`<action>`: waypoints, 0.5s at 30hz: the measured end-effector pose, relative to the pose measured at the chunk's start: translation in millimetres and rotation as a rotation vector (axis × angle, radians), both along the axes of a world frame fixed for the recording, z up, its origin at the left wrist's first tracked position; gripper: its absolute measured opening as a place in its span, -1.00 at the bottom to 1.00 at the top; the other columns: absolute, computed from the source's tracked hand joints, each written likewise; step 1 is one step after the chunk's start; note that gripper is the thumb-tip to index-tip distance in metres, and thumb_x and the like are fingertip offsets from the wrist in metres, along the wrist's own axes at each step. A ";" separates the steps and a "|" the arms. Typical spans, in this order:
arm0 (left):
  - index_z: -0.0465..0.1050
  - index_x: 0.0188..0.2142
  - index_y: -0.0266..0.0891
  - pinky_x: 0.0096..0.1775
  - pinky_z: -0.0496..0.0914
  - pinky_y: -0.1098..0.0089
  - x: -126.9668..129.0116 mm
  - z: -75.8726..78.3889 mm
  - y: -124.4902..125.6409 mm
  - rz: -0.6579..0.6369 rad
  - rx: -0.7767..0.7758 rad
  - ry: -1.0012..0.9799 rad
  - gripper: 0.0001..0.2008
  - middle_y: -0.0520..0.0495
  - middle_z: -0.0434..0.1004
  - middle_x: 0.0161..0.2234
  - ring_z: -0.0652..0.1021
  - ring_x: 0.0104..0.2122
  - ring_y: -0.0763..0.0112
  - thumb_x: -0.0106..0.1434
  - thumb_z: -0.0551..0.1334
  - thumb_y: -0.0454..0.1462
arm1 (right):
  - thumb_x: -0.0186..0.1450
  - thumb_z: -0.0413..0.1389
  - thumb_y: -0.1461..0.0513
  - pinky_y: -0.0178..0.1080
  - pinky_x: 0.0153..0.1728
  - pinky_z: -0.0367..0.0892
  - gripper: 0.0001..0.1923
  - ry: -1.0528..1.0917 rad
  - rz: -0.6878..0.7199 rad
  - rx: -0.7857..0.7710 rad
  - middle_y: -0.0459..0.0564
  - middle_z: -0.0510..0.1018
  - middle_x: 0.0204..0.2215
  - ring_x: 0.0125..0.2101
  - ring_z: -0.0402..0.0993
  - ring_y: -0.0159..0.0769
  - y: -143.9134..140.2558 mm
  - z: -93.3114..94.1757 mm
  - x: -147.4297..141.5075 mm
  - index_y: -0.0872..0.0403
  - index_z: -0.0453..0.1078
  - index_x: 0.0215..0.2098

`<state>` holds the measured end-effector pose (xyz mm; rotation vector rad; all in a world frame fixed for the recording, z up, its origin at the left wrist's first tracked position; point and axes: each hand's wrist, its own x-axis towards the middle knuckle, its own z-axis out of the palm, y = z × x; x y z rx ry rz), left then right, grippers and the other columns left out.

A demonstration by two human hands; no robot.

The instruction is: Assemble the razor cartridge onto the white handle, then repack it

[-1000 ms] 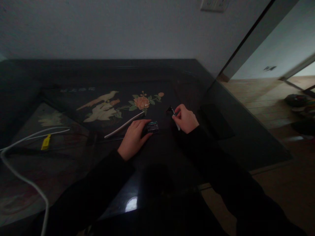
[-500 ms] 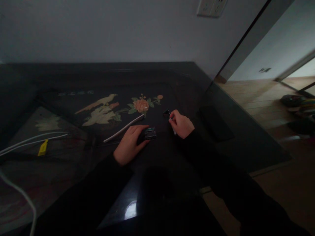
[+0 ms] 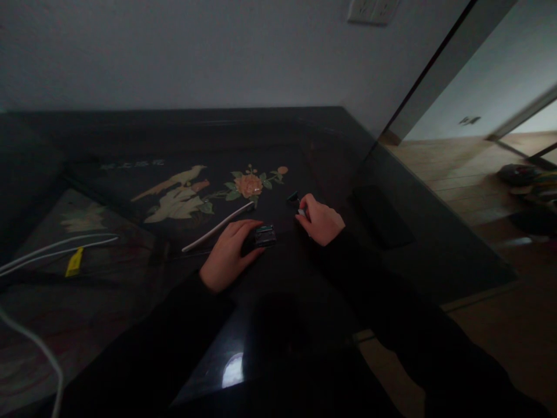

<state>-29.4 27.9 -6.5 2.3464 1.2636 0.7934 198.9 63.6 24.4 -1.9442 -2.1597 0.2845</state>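
Note:
My left hand [image 3: 230,252] is closed round a small dark plastic case [image 3: 266,235] with a glossy, see-through-looking top; its contents are too dim to make out. To the right, the fingers of my right hand [image 3: 321,219] pinch the pale handle of a razor [image 3: 293,198]. Its dark, crosswise head points away to the upper left, and most of the handle is hidden by the hand. Just beyond my left hand lies a slim white stick [image 3: 217,227] with a dark tip, toothbrush-like, slanting across the tabletop.
The dark glossy table [image 3: 278,130] carries a bird-and-flower picture [image 3: 249,186]. A flat black object [image 3: 382,216] lies at right. White cables [image 3: 56,251] with a yellow tag [image 3: 75,262] cross the left side. Wall sockets [image 3: 373,10] sit above; the table's right edge drops to the floor.
My right hand has tilted the razor slightly, so its head shows a little differently and less of the handle is visible below. My left hand and the case stay almost in place.

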 end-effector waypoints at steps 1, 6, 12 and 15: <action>0.28 0.07 -0.21 0.10 0.28 0.05 0.0 0.0 0.0 -0.002 0.003 0.001 -0.59 -0.18 0.40 0.04 0.39 0.06 0.16 0.22 0.22 -0.26 | 0.30 0.02 0.21 -0.27 -0.51 0.00 -0.86 -0.007 0.001 -0.004 -0.02 0.53 -0.37 -0.39 0.47 -0.20 -0.4 0.3 -0.4 0.04 0.24 -0.16; 0.29 0.06 -0.22 0.07 0.30 0.05 -0.6 0.5 1.0 -0.012 0.006 0.009 -0.60 -0.19 0.41 0.02 0.40 0.04 0.16 0.21 0.22 -0.28 | 0.29 0.01 0.25 -0.27 -0.48 0.05 -0.87 -0.003 0.002 0.000 -0.01 0.53 -0.37 -0.39 0.47 -0.22 0.9 -0.8 -0.9 0.05 0.25 -0.18; 0.30 0.05 -0.25 0.09 0.29 0.09 -2.9 4.3 0.9 -0.024 -0.051 0.014 -0.58 -0.18 0.42 0.01 0.40 0.03 0.19 0.19 0.24 -0.29 | 0.30 0.03 0.24 -0.27 -0.47 0.09 -0.88 -0.008 0.017 -0.005 -0.01 0.53 -0.38 -0.40 0.46 -0.23 2.3 -1.0 0.4 0.05 0.28 -0.18; 0.30 0.06 -0.22 0.08 0.29 0.07 -3.2 7.2 -0.4 -0.032 -0.063 0.018 -0.57 -0.17 0.42 0.00 0.41 0.02 0.18 0.19 0.24 -0.28 | 0.30 0.06 0.18 -0.27 -0.51 0.06 -0.86 -0.054 0.011 0.010 0.02 0.54 -0.29 -0.41 0.46 -0.22 -1.8 4.9 1.3 0.03 0.29 -0.19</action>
